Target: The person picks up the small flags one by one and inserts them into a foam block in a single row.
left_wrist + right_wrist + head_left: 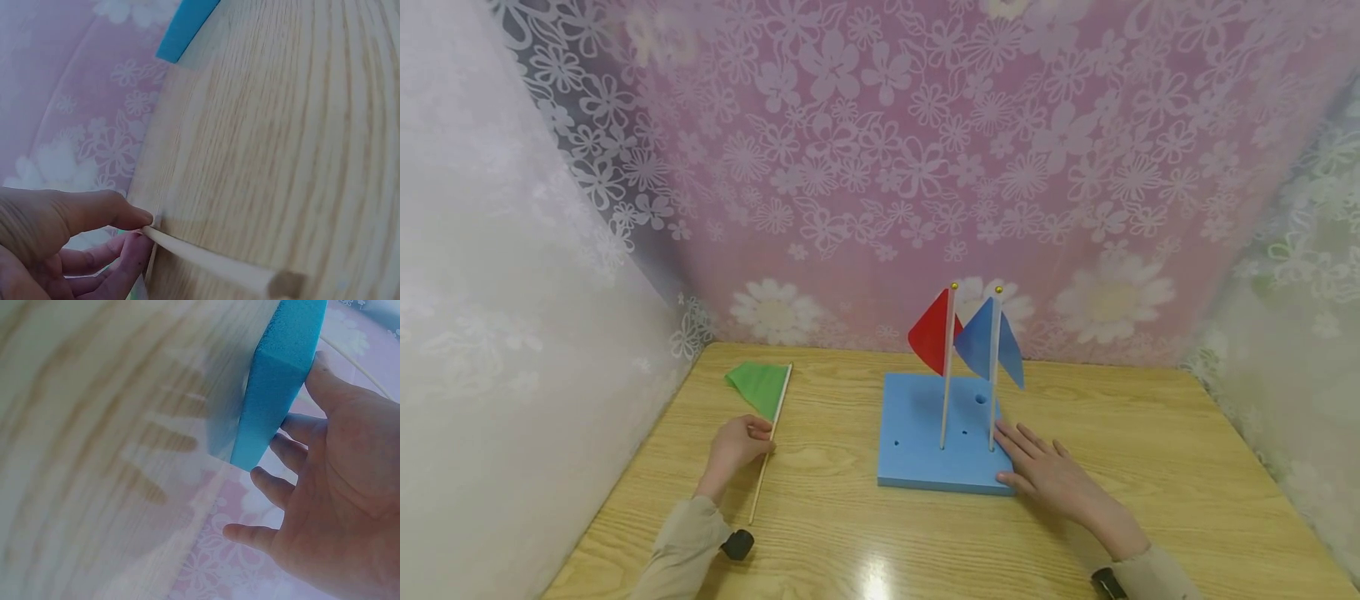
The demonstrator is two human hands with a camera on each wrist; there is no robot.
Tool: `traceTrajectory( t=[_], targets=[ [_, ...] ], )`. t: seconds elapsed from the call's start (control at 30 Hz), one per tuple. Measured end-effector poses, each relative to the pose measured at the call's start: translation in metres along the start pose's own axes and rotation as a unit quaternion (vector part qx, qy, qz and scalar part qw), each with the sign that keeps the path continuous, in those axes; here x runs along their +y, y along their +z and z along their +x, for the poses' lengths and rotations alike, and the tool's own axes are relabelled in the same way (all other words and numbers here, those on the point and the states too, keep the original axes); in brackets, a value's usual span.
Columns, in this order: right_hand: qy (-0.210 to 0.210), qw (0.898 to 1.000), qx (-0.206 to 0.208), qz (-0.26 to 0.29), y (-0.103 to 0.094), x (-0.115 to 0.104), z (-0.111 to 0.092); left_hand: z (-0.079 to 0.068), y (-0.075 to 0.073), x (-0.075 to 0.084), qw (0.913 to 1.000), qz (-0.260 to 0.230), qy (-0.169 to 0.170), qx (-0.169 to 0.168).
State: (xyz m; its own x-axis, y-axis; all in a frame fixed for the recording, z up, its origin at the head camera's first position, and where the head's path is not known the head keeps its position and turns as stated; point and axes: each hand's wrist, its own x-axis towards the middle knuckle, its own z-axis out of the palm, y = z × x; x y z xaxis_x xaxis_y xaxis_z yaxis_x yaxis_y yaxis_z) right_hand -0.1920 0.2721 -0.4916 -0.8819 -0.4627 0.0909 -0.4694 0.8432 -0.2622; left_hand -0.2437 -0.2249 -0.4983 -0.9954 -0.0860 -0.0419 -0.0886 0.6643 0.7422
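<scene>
On the left of the table, my left hand (741,450) pinches the thin wooden stick of a green flag (760,387) between thumb and fingers. The left wrist view shows the stick (206,262) running out from the fingertips. My right hand (1060,479), fingers spread and fairly straight, touches the right edge of a light blue foam board (913,467). From the board rise a red flag (934,333) and a blue flag (976,340), both upright on sticks with gold tips. Several holes show in the board's top. In the right wrist view the fingers lie along the board's side (269,400).
The wooden table (827,500) ends at a pink floral curtain (850,208) behind. Pale patterned curtains (550,333) hang at the left and right. A dark wrist device (739,545) sits on the left sleeve, another (1107,583) on the right.
</scene>
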Motion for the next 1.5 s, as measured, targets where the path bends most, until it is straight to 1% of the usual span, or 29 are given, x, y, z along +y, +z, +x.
traceTrajectory(
  t=[0.1, 0.17, 0.3, 0.37, 0.47, 0.53, 0.6, 0.73, 0.83, 0.93, 1.0, 1.03, 1.13, 1.23, 1.33, 1.5],
  targets=[
    [0.003, 1.0, -0.002, 0.0, -0.001, 0.0, 0.0, 0.001, 0.0, -0.001, 0.9999, 0.013, 0.004, 0.004],
    [0.003, 1.0, -0.003, 0.001, -0.001, 0.0, 0.0, 0.003, 0.0, -0.001, 0.9999, 0.01, 0.007, 0.004],
    [0.004, 1.0, -0.002, -0.001, -0.001, -0.001, 0.0, 0.004, 0.0, 0.002, 0.9995, -0.032, -0.002, -0.007],
    [0.005, 1.0, -0.003, 0.0, -0.001, -0.002, 0.0, 0.004, 0.0, 0.005, 0.9974, -0.069, -0.008, -0.02],
    [0.005, 1.0, -0.003, 0.001, -0.002, -0.002, 0.0, 0.005, 0.0, 0.01, 0.9881, -0.144, -0.018, -0.051],
    [0.006, 1.0, -0.005, 0.002, -0.001, -0.001, 0.0, 0.006, 0.001, 0.013, 0.9764, -0.201, -0.024, -0.074],
    [0.005, 1.0, -0.004, 0.002, -0.001, -0.001, 0.001, 0.007, 0.002, 0.016, 0.9655, -0.243, -0.025, -0.091],
    [0.002, 1.0, 0.002, 0.001, -0.002, -0.002, 0.0, 0.01, 0.005, 0.018, 0.9585, -0.264, -0.01, -0.108],
    [0.002, 1.0, 0.003, 0.0, -0.001, -0.002, 0.0, 0.011, 0.01, 0.021, 0.956, -0.273, -0.005, -0.108],
    [0.006, 1.0, -0.001, -0.002, -0.001, -0.002, 0.0, 0.012, 0.016, 0.025, 0.9509, -0.292, -0.001, -0.104],
    [0.009, 1.0, -0.003, -0.001, -0.001, -0.001, 0.0, 0.013, 0.02, 0.029, 0.9449, -0.311, 0.003, -0.101],
    [0.009, 1.0, -0.004, -0.002, -0.001, -0.001, 0.0, 0.013, 0.022, 0.03, 0.9414, -0.321, 0.01, -0.104],
    [0.008, 1.0, -0.002, 0.001, -0.001, -0.001, -0.001, 0.014, 0.029, 0.036, 0.9299, -0.351, 0.016, -0.109],
    [0.002, 1.0, 0.002, 0.001, -0.001, -0.002, -0.001, 0.015, 0.034, 0.042, 0.923, -0.363, 0.037, -0.121],
    [-0.001, 1.0, 0.003, 0.001, -0.002, -0.003, -0.001, 0.016, 0.038, 0.05, 0.9198, -0.367, 0.059, -0.125],
    [0.002, 1.0, 0.0, -0.001, 0.0, 0.0, -0.001, 0.018, 0.044, 0.065, 0.9087, -0.387, 0.091, -0.128]
  ],
)
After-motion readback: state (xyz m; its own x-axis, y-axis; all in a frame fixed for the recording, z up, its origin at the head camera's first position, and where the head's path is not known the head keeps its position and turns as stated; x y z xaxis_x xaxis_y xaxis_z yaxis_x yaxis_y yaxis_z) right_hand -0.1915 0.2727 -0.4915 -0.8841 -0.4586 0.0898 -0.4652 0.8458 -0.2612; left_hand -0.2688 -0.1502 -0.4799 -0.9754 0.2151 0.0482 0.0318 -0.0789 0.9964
